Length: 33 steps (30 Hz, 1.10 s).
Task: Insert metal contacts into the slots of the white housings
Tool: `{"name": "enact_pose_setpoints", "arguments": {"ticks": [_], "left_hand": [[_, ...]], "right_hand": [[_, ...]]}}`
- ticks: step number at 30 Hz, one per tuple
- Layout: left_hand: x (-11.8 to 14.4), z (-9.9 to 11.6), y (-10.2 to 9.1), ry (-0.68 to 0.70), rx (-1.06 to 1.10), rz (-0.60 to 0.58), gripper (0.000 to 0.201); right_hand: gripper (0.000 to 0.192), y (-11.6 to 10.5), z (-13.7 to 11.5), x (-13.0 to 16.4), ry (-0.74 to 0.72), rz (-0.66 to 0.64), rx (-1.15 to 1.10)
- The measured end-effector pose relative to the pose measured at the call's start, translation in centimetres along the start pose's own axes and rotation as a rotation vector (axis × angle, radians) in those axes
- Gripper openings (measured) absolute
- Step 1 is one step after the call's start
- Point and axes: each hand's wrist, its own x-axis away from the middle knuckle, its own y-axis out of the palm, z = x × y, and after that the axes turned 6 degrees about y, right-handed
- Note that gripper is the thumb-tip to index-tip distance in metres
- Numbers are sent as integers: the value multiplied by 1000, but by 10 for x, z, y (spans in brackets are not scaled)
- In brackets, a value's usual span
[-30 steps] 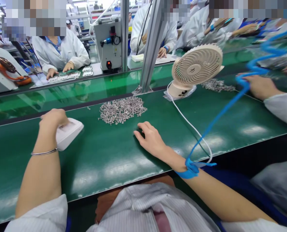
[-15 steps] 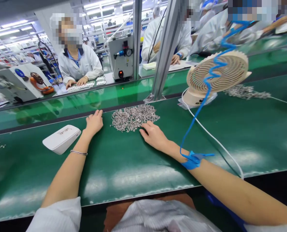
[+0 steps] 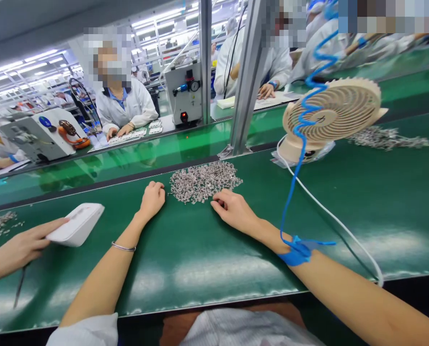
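Resting on the green belt [image 3: 207,250] mid-frame, the left hand [image 3: 151,198] is curled loosely, holding nothing, right at the left edge of the heap of small metal parts [image 3: 204,180]. The right hand [image 3: 232,209] is seen lower right of the heap, fingers [image 3: 218,197] bent and touching its edge, nothing gripped. A white device [image 3: 75,223] at the left is touched by a co-worker's hand [image 3: 21,245].

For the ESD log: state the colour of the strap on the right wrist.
Blue wrist strap, with a blue coiled cord; head view.
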Motion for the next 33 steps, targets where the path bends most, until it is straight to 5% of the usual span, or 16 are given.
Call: {"name": "enact_pose_setpoints", "arguments": {"ticks": [7,16,27,33], "left_hand": [[16,15,-1,158,147,19,19],[17,10,9,256,196,60,16],[16,12,22,158,339,347,23],[35,46,18,299,292,526,21]], "right_hand": [[15,2,-5,5,-17,-30,-21],[17,2,-5,6,-5,-23,-48],[17,1,-6,5,16,-45,-55],[16,1,-17,10,52,-74,-193]]}}
